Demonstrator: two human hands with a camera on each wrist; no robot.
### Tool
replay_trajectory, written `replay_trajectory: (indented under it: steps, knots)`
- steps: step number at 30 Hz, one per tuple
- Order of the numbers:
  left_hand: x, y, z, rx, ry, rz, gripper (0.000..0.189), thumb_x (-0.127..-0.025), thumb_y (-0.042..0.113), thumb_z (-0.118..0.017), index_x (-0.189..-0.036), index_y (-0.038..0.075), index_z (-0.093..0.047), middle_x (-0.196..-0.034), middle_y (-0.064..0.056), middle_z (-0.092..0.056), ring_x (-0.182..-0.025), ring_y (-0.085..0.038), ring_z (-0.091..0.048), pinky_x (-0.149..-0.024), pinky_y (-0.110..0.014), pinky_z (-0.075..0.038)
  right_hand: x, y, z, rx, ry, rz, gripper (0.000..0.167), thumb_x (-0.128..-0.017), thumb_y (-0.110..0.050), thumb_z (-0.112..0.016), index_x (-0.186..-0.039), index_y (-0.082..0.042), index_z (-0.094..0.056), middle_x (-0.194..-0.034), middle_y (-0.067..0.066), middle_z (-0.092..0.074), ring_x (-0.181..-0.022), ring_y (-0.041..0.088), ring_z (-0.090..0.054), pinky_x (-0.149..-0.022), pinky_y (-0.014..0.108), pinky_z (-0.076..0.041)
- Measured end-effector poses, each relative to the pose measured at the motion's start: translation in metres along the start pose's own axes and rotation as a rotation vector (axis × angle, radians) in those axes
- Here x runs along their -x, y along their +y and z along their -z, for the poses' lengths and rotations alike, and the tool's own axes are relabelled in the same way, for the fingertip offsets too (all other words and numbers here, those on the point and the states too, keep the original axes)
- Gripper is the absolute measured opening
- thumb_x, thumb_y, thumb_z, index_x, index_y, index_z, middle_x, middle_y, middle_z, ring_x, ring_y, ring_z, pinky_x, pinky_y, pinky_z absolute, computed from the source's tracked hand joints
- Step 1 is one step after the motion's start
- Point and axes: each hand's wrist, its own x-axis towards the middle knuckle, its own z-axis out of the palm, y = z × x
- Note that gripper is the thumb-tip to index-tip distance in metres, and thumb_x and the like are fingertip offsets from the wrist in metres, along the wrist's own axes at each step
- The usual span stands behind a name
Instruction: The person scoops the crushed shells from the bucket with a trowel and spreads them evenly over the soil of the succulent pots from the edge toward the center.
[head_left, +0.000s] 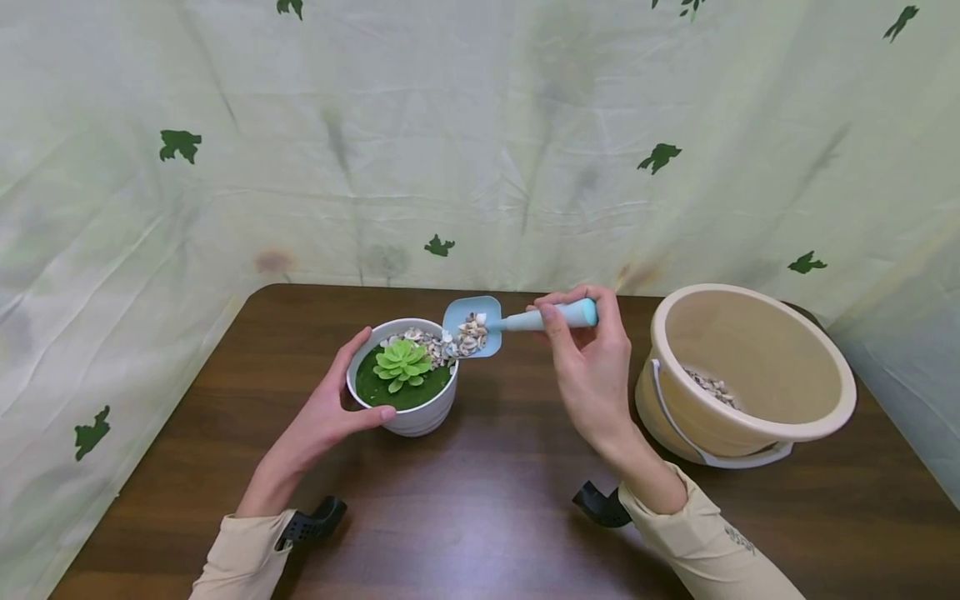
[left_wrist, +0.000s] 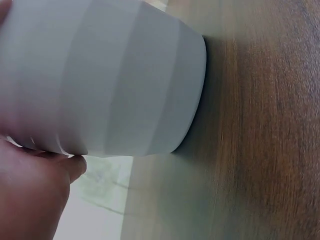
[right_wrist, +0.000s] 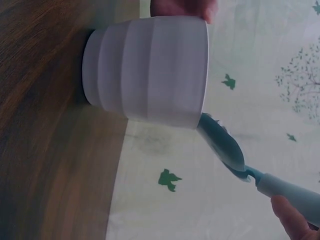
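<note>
The scoop [head_left: 517, 322] was coloured light blue. The pebbles [head_left: 472, 333] were mottled in white, tan and grey-brown. The pot [head_left: 420, 419] was finished in white, its side ringed by ridged bands. Bright yellow-green was shown by the succulent [head_left: 402, 363], and deep moss green by the bed [head_left: 371, 385] beneath it. The bucket [head_left: 795, 350] was coloured cream-beige, its handle [head_left: 756, 459] pale grey. The table [head_left: 495, 517] was streaked with dark brown wood grain. The cloth [head_left: 480, 125] was printed with dark green bird-like shapes and faint grey and rust smudges on pale grey-green. The sleeves [head_left: 243, 554] were coloured cream, the right one marked with a small dark motif.
</note>
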Motion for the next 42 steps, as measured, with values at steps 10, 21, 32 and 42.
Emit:
replay_trajectory:
  steps: [10,21,32,42]
  knots:
    - [-0.0027,-0.0018,-0.0023,-0.119,0.053,-0.039,0.106,-0.074,0.015,-0.085,-0.157,0.026,-0.019,-0.153,-0.007,-0.023,-0.134,-0.026,-0.029,-0.105,-0.045,-0.029,-0.0002,0.0005,-0.0019,0.001,-0.004,0.003,0.022,-0.095,-0.002,-0.062,-0.108,0.007,-0.047,-0.104,0.018,-0.065,-0.092,0.032,-0.067,-0.076,0.041,-0.056]
    - [0.0,-0.0034,-0.0013,-0.017,0.004,-0.031,0.102,-0.079,0.009,-0.08,-0.158,0.018,-0.016,-0.155,-0.011,-0.022,-0.136,-0.028,-0.028,-0.101,-0.022,-0.033,-0.0004,0.0011,-0.0027,0.015,-0.015,0.016,0.023,-0.095,-0.004,-0.063,-0.108,0.006,-0.047,-0.104,0.016,-0.066,-0.095,0.029,-0.067,-0.076,0.038,-0.056]
    - [-0.0006,-0.0018,-0.0018,-0.055,0.021,-0.021,0.104,-0.077,0.014,-0.082,-0.157,0.027,-0.017,-0.154,-0.007,-0.024,-0.137,-0.025,-0.028,-0.107,-0.043,-0.028,-0.0005,-0.0012,-0.0028,0.009,-0.019,0.021,0.023,-0.094,-0.005,-0.063,-0.108,0.006,-0.047,-0.104,0.014,-0.067,-0.097,0.035,-0.066,-0.077,0.037,-0.055]
    - [-0.0007,-0.0037,-0.0018,-0.104,0.016,-0.043,0.102,-0.076,0.016,-0.083,-0.157,0.024,-0.02,-0.153,-0.008,-0.024,-0.135,-0.026,-0.029,-0.105,-0.036,-0.03,-0.0006,0.0004,-0.0029,0.016,-0.027,0.034,0.024,-0.094,-0.006,-0.064,-0.108,0.005,-0.047,-0.104,0.017,-0.067,-0.096,0.034,-0.067,-0.077,0.038,-0.055]
